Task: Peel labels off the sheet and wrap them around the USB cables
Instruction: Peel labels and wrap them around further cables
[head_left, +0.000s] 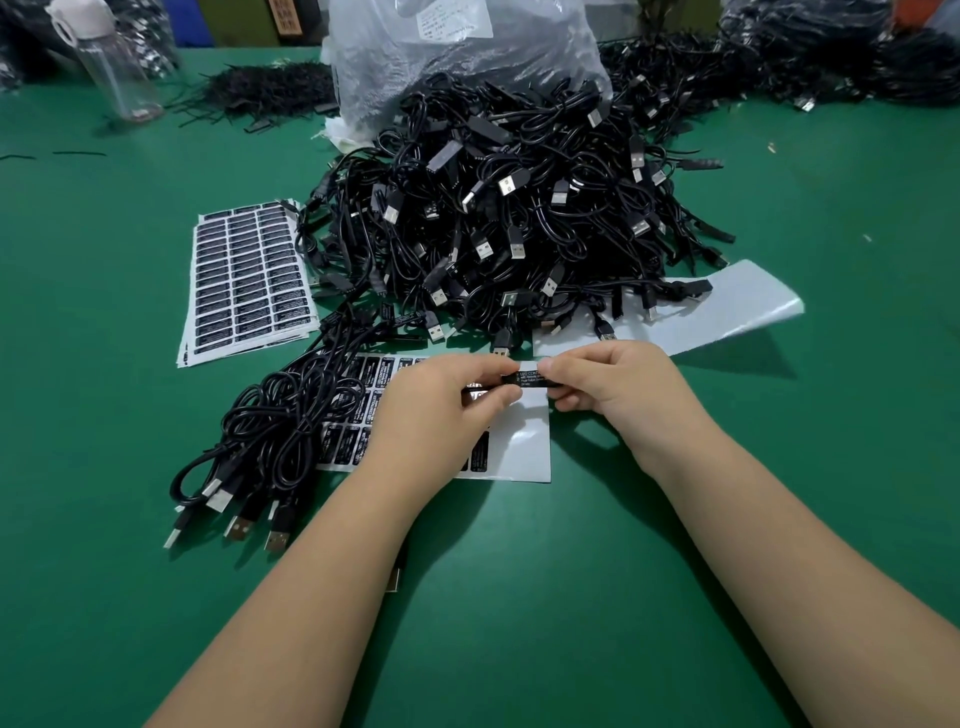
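A black label (529, 379) with white print is stretched between my two hands just above a partly peeled label sheet (524, 447). My left hand (441, 405) pinches the label's left end, and a thin black cable seems to lie under its fingers. My right hand (608, 384) pinches the right end. A big heap of black USB cables (519, 208) rises behind the hands. A smaller bunch of cables (270, 431) with labels on them lies to the left, plugs pointing toward me.
A stack of full label sheets (249, 280) lies at the left. An empty white backing sheet (727, 306) curls at the right. A clear plastic bag (457, 57) stands behind the heap, a clear bottle (111, 62) far left. The table is green (571, 597).
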